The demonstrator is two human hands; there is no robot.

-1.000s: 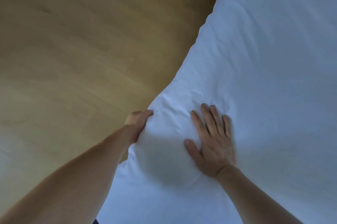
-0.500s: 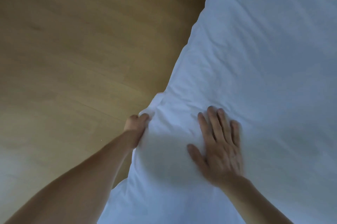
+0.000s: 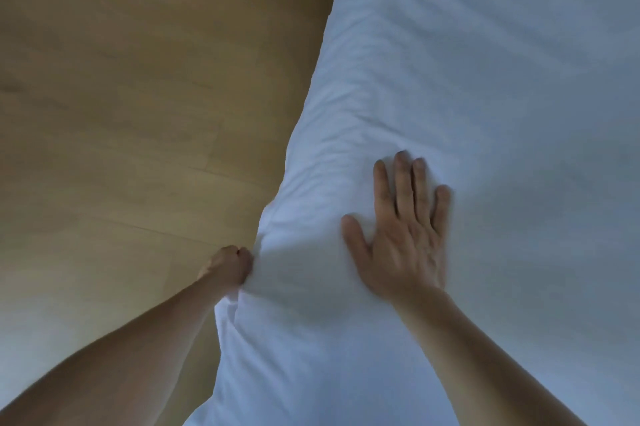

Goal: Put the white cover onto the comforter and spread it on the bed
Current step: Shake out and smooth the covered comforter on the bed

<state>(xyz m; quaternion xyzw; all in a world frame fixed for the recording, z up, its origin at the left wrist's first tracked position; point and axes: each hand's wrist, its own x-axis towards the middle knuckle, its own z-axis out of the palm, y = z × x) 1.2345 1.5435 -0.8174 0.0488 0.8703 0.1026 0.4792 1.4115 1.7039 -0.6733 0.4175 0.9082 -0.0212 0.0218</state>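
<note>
The white fabric cover [image 3: 485, 96], soft, creased and puffed from beneath, fills the right half of the view and runs out of frame at the top, right and bottom. Its visible left edge runs lengthwise away from the person, from the bottom left of centre up to the top centre. It bows inward at a pinched spot near the middle. The full outline is not in view, so the true long axis cannot be confirmed. The bed itself is hidden under the fabric.

The light brown wooden plank floor [image 3: 138, 96] takes up the left half and lies directly beside that edge.

Both bare forearms enter from the bottom and reach forward and upward in the frame, the left over the floor and the right over the cover.

Right hand [image 3: 405, 238] – laid palm down on the cover just inside its edge. The fingers are straight, close together and point away from the person, and the thumb is spread toward the edge. It rests flat on the fabric and grasps nothing. Shallow creases fan out ahead of the fingertips.

Left hand [image 3: 230, 266] – at the very edge of the cover, clenched into a fist around a gathered fold of the white fabric. Creases radiate from the grip toward the right hand. The two hands are near each other, not touching.
</note>
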